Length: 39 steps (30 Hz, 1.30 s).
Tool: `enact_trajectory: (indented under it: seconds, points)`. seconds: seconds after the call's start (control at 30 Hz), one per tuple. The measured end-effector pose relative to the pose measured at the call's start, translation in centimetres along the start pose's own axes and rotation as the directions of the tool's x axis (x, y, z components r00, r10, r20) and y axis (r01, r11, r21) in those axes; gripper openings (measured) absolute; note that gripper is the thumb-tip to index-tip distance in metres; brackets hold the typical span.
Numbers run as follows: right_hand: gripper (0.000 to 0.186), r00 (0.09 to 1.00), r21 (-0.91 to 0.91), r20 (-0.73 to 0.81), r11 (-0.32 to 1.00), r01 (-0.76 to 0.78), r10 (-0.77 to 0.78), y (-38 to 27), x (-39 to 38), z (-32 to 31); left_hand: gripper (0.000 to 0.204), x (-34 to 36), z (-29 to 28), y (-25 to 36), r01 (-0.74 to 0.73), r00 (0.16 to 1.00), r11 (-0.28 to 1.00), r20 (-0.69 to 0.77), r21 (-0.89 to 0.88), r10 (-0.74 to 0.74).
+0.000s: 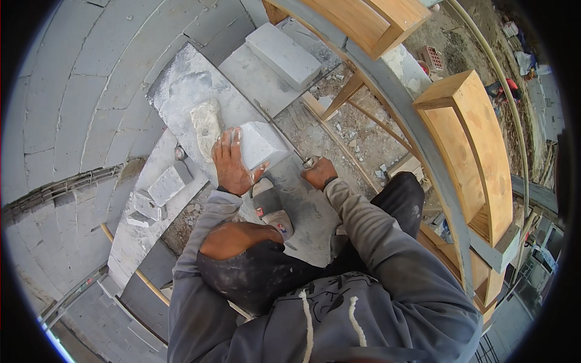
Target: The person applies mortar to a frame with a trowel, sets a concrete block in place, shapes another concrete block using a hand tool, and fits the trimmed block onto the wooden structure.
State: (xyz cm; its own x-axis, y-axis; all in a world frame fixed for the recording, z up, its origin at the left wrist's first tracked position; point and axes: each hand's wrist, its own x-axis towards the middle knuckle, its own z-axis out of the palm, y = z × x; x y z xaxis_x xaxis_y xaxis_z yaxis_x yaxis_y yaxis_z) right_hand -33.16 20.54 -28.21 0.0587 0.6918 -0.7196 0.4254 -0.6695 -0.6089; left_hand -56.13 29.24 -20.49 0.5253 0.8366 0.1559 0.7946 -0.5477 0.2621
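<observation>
Left hand (231,163) fingers spread on a rough grey block (261,145); right hand (319,172) fingers grip a thin saw (279,132).

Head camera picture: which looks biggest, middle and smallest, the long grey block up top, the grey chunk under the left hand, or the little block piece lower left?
1. Long grey block.
2. Grey chunk under the left hand, though it looks close in size and part hidden.
3. Little block piece.

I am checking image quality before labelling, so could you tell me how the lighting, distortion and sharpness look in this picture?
Head view: soft, even daylight, no glare; fisheye bends the timber frame and wall blocks near the black rim; left hand on the grey block is sharp.
</observation>
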Motion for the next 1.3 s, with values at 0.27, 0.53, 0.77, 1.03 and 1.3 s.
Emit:
enact_trajectory:
  seconds: [0.27,0.53,0.77,1.03,1.3]
  points:
    - [0.019,0.977,-0.03,-0.142,0.987,0.158,-0.16,1.7,1.1,2.4,0.099,-0.7,0.1,0.7,-0.024,0.999,0.999,0.021,0.026,0.024]
    - [0.037,0.984,0.217,-0.136,0.966,0.139,-0.111,0.0,0.0,0.9,0.102,-1.2,-0.3,1.3,-0.02,0.999,0.998,0.041,0.063,0.018]
    - [0.031,0.993,0.081,-0.113,0.996,-0.033,0.042,3.1,-0.8,3.8,0.112,-0.4,-0.7,1.8,-0.002,0.988,0.999,0.154,0.048,-0.006]
    - [0.025,0.983,0.206,-0.179,0.976,0.068,-0.031,3.6,-3.1,4.5,0.112,-0.6,-0.5,2.2,-0.056,0.994,0.998,0.1,0.025,0.053]
    - [0.033,0.962,0.345,-0.258,0.921,0.182,-0.094,-2.0,-5.7,1.6,0.115,-1.3,-0.8,1.6,-0.008,0.993,1.0,0.117,0.025,0.005]
